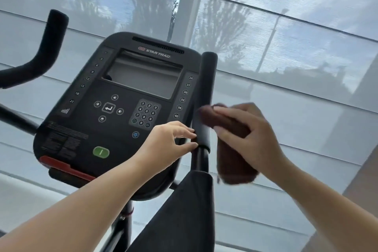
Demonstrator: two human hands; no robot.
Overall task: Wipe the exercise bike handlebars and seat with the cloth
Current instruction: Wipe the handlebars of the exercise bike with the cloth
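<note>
The exercise bike's right handlebar (205, 88) is a black foam-covered upright bar beside the console. My right hand (247, 135) grips a brown cloth (235, 161) just right of that bar, the cloth's upper end touching the foam. My left hand (169, 143) reaches from the left, its fingertips touching the lower end of the foam grip, fingers loosely curved and holding nothing. The left handlebar (48, 41) curves up at the far left. The seat is out of view.
The black console (114, 108) with a screen, keypad and green button fills the middle. A dark padded part (184, 215) rises below the right bar. A window with translucent blinds (286, 37) spans the background.
</note>
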